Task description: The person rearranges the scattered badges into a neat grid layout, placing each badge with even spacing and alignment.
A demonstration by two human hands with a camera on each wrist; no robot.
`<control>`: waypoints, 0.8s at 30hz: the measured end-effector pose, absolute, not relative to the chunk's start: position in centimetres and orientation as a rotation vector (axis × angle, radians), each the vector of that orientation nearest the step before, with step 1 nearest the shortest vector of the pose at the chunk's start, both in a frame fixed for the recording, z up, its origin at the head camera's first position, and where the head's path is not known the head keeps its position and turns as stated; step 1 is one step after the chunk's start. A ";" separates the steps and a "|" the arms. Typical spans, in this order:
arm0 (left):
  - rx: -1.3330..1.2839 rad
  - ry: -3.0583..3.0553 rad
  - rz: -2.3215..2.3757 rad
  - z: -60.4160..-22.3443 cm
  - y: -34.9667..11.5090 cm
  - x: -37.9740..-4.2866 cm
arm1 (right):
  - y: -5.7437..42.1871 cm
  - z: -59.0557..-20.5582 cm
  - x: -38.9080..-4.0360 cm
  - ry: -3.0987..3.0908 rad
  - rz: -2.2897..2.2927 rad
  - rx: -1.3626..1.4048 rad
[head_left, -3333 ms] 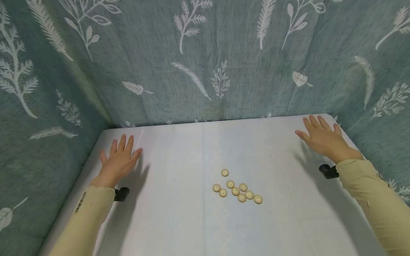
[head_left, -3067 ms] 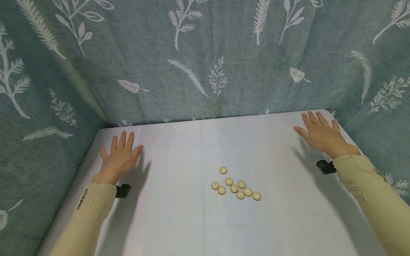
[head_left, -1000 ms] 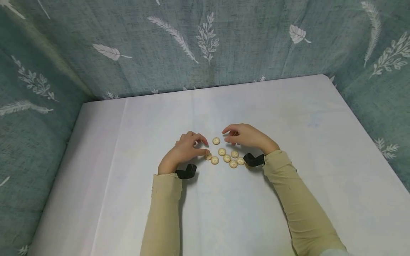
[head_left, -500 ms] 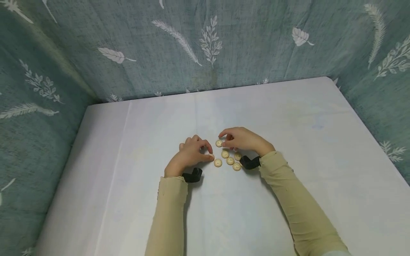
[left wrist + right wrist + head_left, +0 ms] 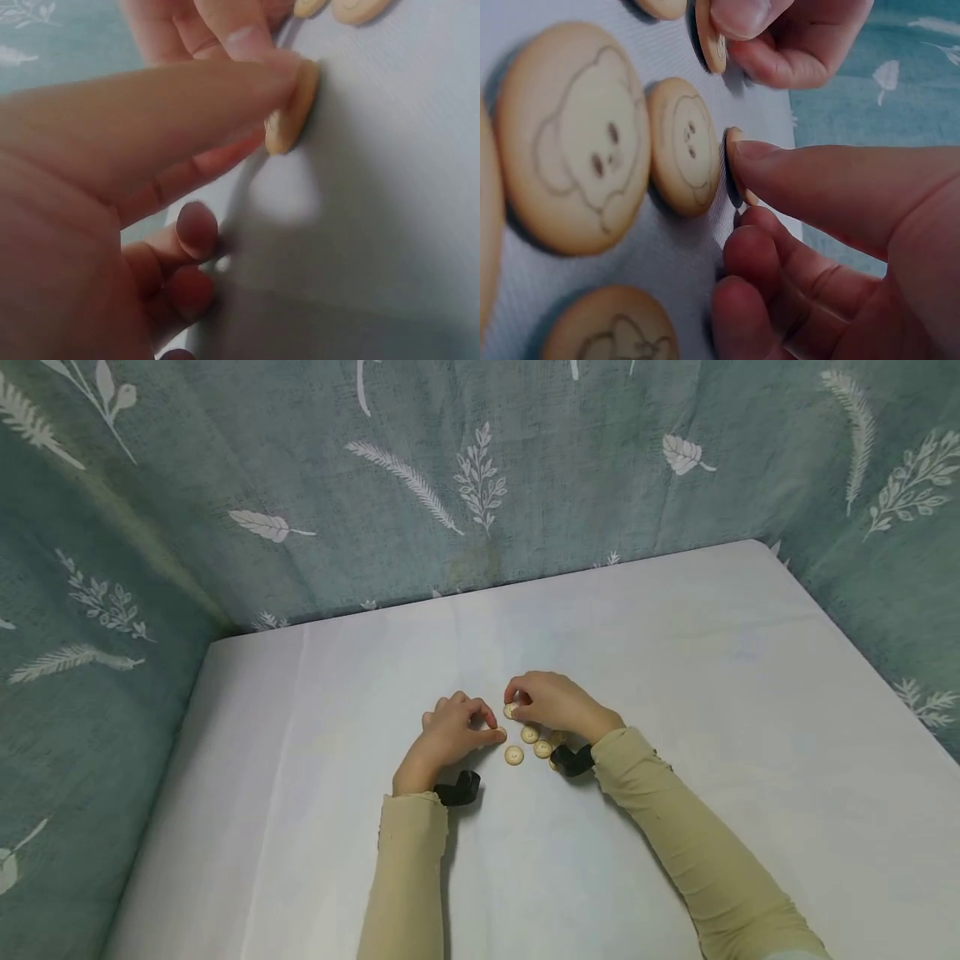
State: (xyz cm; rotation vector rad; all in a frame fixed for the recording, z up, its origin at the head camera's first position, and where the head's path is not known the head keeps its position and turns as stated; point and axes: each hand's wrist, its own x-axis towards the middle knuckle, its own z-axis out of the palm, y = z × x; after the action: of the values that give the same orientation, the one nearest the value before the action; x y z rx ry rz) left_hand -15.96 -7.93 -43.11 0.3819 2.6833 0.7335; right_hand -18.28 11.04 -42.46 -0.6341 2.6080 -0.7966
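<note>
The left hand (image 5: 447,737) pinches a round wooden button (image 5: 501,734) between thumb and index finger. Close up in the left wrist view, that button (image 5: 290,120) is tilted on edge against the white cloth, partly covered by the thumb. Just beyond it, the right hand (image 5: 558,703) has thumb and index finger at another button (image 5: 511,711); the right wrist view shows the thumb on its face. Its other fingers are curled near the cloth. Loose buttons with an animal outline and two holes, such as this one (image 5: 570,142), lie flat beside the right hand.
Nearest the left thumb, one loose button (image 5: 513,755) lies apart. Several more, like this button (image 5: 542,749), sit under and beside the black right wrist camera (image 5: 573,760), which hides some. White cloth covers the table (image 5: 337,710); a green leaf-patterned curtain (image 5: 405,552) surrounds it.
From flat and spread near the table's two sides, both hands have come to the buttons in the middle. Over the last second, their fingers have closed on one button each.
</note>
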 end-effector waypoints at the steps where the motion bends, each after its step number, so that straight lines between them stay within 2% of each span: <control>1: 0.374 2.682 0.741 -43.1 -8.0 -15.9 | 10.9 -42.5 -18.2 2.613 -0.791 -0.635; 24: 0.430 2.632 0.737 -43.0 -8.1 -16.4 | 12.9 -42.9 -19.8 2.305 -1.034 -0.693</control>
State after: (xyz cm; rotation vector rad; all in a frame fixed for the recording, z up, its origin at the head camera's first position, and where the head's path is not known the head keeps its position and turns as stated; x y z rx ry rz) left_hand -16.38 -8.09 -43.01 0.4303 2.6319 0.7374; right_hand -19.82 12.88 -42.95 -0.6930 2.3050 -1.0343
